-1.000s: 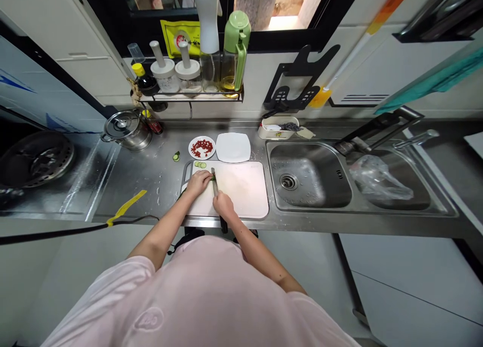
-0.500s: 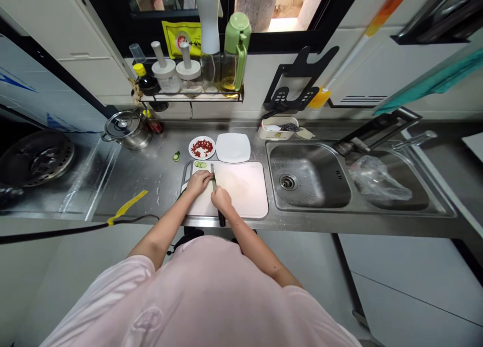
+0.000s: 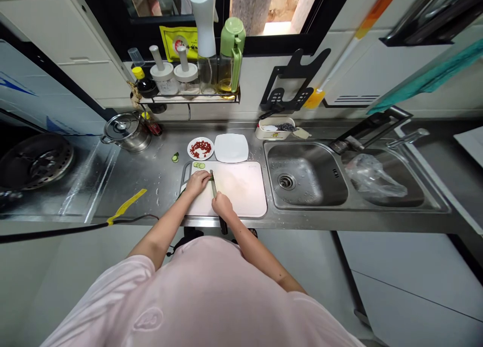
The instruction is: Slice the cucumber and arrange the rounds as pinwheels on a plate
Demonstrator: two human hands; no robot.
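My right hand (image 3: 222, 206) is closed round a knife (image 3: 214, 184), whose blade points away from me over the white cutting board (image 3: 245, 188). Just left of the blade, my left hand (image 3: 197, 184) presses its bent fingers on a green piece, probably cucumber, mostly hidden beneath them. Several cucumber slices (image 3: 199, 164) lie at the board's upper left. Behind the board are a small plate (image 3: 189, 147) with chopped red bits (image 3: 201, 148) and a bare white square plate (image 3: 231, 148). Cucumber ends (image 3: 175, 157) rest on the steel counter, left of the plates.
A double sink (image 3: 307, 178) is on the right, with a plastic bag (image 3: 373, 178) in its far basin. A lidded pot (image 3: 127, 131) stands at the back left. Bottles and jars fill a wall rack (image 3: 188, 100). A yellow-tagged black strap (image 3: 53, 234) crosses the lower left.
The knife's handle end has shifted slightly to the right, and the blade is angled a little differently. My left hand keeps nearly the same place. The whole view has moved slightly.
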